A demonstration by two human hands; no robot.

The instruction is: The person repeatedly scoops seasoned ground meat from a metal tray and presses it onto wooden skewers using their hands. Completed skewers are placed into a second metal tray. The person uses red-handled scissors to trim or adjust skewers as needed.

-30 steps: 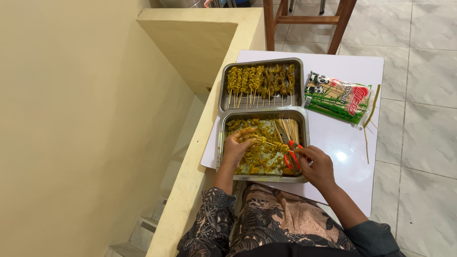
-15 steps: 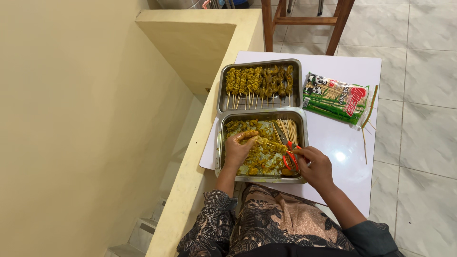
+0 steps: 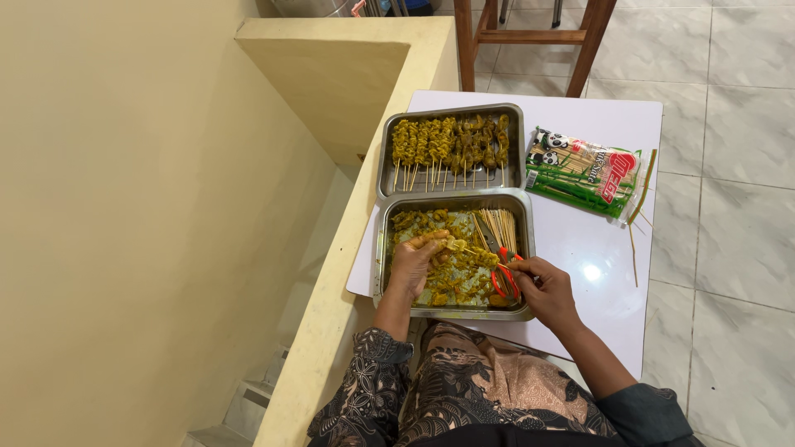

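Barely shifted, left hand [image 3: 414, 263] fingers pinch meat onto the skewer [image 3: 480, 255] right hand [image 3: 542, 290] fingers grip.

Half-loaded yellow meat skewer [image 3: 468, 251], over tray [image 3: 386, 248].

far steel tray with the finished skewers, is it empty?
No, the far rectangular steel tray holds a row of yellow-brown meat skewers laid side by side.
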